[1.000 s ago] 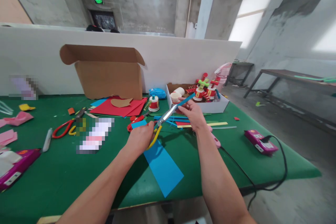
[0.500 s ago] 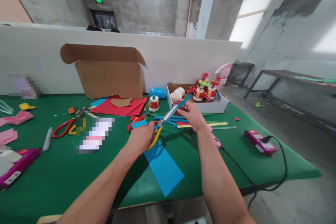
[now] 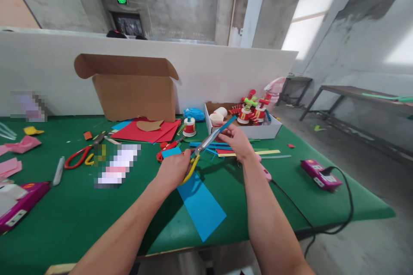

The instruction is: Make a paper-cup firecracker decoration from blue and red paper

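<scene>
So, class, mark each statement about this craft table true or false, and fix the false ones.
1. The left hand holds yellow-handled scissors. True.
2. The right hand holds a red strip. False: the strip it holds is blue.
3. A blue sheet lies on the green table below the hands. True.
4. The brown box at the back is shut. False: its lid flap stands open.
</scene>
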Demonstrator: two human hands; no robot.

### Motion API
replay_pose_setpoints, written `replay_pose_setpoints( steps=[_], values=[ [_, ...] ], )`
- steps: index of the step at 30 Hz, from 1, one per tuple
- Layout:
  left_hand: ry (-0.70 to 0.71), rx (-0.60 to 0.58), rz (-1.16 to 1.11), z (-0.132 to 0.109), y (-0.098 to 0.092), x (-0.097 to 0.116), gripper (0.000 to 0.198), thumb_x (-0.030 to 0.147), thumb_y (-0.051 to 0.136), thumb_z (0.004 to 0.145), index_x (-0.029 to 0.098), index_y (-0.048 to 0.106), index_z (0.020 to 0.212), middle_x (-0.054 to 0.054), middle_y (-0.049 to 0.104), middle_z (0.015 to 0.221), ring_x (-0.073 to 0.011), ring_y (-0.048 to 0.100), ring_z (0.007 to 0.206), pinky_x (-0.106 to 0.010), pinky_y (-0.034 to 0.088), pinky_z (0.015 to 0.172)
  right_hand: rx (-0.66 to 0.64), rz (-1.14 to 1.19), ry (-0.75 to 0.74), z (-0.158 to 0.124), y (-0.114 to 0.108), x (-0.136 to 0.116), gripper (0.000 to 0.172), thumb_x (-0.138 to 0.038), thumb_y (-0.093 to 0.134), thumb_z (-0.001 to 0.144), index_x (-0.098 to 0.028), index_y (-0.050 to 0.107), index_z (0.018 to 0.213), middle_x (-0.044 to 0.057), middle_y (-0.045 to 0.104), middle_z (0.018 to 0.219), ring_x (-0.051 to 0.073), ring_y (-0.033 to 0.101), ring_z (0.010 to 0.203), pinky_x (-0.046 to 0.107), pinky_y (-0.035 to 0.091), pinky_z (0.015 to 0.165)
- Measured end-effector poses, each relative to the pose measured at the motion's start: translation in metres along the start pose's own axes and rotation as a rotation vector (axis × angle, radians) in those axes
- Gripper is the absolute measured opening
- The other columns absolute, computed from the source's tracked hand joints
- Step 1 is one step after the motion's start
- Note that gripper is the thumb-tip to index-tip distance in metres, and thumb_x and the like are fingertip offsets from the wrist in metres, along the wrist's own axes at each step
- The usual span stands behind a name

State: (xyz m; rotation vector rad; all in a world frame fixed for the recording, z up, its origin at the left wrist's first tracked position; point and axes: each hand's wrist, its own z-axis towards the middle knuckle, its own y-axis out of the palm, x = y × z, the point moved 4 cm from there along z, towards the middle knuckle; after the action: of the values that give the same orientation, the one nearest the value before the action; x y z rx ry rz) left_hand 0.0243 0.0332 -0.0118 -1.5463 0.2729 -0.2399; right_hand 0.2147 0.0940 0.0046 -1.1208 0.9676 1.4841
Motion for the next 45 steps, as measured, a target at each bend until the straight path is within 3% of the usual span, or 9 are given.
replay_pose_setpoints(
  steps=[16, 26, 36, 45],
  values=[
    [-0.005, -0.018, 0.006, 0.000, -0.002, 0.001, 0.032, 0.023, 0.031, 0.092, 0.011, 0.052, 0.114, -0.015, 0.068, 0.089, -0.0303, 0.067, 0.082, -0.037, 0.051, 0.062, 0.012, 0.020, -0.002, -0.002, -0.001, -0.002, 0.043, -0.027, 0.073, 0.067, -0.023, 0.063, 0.108, -0.001, 0.068, 0.079, 0.015, 0.064, 0.074, 0.033, 0.054, 0.078],
    [-0.012, -0.020, 0.015, 0.001, 0.000, 0.000, 0.030, 0.023, 0.032, 0.092, 0.011, 0.052, 0.110, -0.015, 0.068, 0.088, -0.0308, 0.067, 0.082, -0.037, 0.050, 0.062, 0.100, 0.123, -0.035, -0.001, -0.005, -0.002, 0.046, -0.029, 0.075, 0.065, -0.023, 0.063, 0.108, -0.004, 0.063, 0.074, 0.013, 0.062, 0.075, 0.034, 0.053, 0.082],
    [-0.005, -0.005, -0.012, 0.001, 0.002, -0.002, 0.026, 0.022, 0.036, 0.089, 0.012, 0.050, 0.109, -0.015, 0.067, 0.092, -0.0280, 0.067, 0.083, -0.033, 0.049, 0.062, 0.019, 0.071, -0.042, 0.001, 0.004, 0.000, 0.041, -0.030, 0.073, 0.066, -0.023, 0.064, 0.105, -0.001, 0.068, 0.080, 0.015, 0.063, 0.077, 0.034, 0.053, 0.082],
    [-0.006, 0.007, -0.009, 0.003, 0.005, -0.003, 0.029, 0.023, 0.036, 0.089, 0.012, 0.050, 0.111, -0.015, 0.067, 0.093, -0.0275, 0.067, 0.083, -0.033, 0.049, 0.063, 0.020, 0.077, -0.047, 0.002, 0.007, 0.000, 0.041, -0.031, 0.073, 0.065, -0.024, 0.064, 0.105, -0.002, 0.067, 0.079, 0.015, 0.063, 0.078, 0.034, 0.054, 0.081]
  ],
)
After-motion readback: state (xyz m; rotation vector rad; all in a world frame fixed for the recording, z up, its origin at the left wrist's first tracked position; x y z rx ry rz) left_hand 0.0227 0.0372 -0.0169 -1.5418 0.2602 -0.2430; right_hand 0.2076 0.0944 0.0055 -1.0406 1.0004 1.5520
